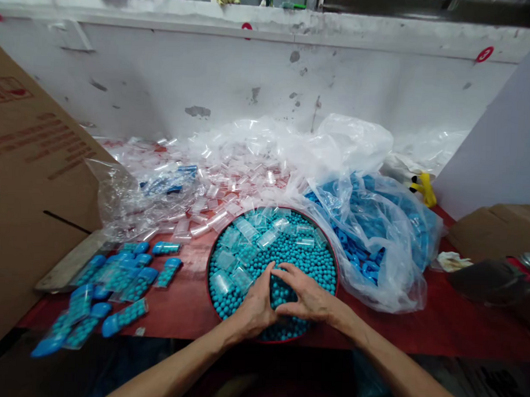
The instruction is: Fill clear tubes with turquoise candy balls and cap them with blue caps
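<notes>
A round red-rimmed tub (209, 277) at the table's front edge is full of small teal balls (284, 251). Several clear plastic tubes (267, 239) lie on top of the balls, mostly to the left and back. My left hand (259, 299) dips into the front of the tub, curved, thumb and forefinger apart. Facing it, my right hand (307, 294) arches over the balls with thumb and fingers spread. The fingertips of both hands nearly meet around a patch of balls. No tube shows between them, though the undersides of the fingers are hidden.
Filled tubes with blue caps (127, 275) are heaped at left, beside a cardboard box (35, 173). Many empty clear tubes (235, 186) spread behind the tub. A clear bag (393, 261) of blue caps (367, 263) stands right, against the tub. A white wall (165, 79) closes the back.
</notes>
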Demonstrator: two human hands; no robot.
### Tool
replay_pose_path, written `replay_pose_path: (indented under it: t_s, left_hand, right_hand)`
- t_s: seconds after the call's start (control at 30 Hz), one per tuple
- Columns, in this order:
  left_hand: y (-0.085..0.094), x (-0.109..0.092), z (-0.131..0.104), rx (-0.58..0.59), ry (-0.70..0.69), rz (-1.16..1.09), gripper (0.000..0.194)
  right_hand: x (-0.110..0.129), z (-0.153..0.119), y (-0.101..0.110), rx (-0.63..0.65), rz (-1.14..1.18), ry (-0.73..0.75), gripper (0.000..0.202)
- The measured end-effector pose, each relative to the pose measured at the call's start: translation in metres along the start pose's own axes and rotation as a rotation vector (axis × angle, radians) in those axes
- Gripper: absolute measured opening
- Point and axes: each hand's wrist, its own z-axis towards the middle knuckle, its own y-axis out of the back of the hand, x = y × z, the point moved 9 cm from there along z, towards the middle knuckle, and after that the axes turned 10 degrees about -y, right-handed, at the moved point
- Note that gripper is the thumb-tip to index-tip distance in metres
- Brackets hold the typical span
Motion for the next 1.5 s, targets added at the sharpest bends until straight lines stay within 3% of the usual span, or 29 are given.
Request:
replay_pose_path:
  t_s: [0.27, 0.4, 0.53, 0.67, 0.87, 1.03, 1.13, 1.27, 1.4, 1.5]
  left_hand:
    - [-0.002, -0.019, -0.006, 0.252, -0.012, -0.03, 0.076]
    - [-0.006, -0.013, -0.01, 0.324, -0.018, 0.065, 0.077]
    - [-0.008, 0.0, -0.018, 0.286, -0.042, 0.124, 0.081]
    - [-0.008, -0.001, -0.024, 0.181, -0.121, 0.257, 0.083]
    - [-0.005, -0.002, -0.025, 0.197, 0.009, 0.341, 0.082]
    - [-0.002, -0.013, -0.031, 0.214, -0.062, 0.334, 0.083]
    - [0.005, -0.022, -0.036, 0.214, -0.107, 0.352, 0.079]
    - [0.033, -0.025, -0.034, 0.151, -0.096, 0.5, 0.063]
    - [0.061, -0.003, -0.027, 0.095, -0.025, 0.764, 0.051]
    - [0.061, 0.015, -0.017, 0.127, -0.059, 0.839, 0.05]
  right_hand:
    - [0.0, -0.019, -0.006, -0.109, -0.149, -0.101, 0.066]
    - [0.005, -0.024, -0.013, -0.099, -0.224, -0.083, 0.067]
    - [0.013, -0.022, -0.016, -0.081, -0.263, -0.079, 0.066]
    - [0.011, -0.014, -0.02, -0.052, -0.275, -0.099, 0.067]
    - [0.001, -0.016, -0.025, -0.047, -0.265, -0.122, 0.075]
    - [0.001, -0.019, -0.006, -0.021, -0.219, -0.084, 0.058]
    - [0.008, -0.003, 0.018, -0.055, -0.158, 0.011, 0.04]
    - [0.007, 0.039, 0.041, -0.168, -0.145, 0.042, 0.034]
    - [-0.01, 0.083, 0.034, -0.203, -0.287, -0.07, 0.047]
    - [-0.024, 0.106, 0.025, -0.171, -0.338, -0.102, 0.045]
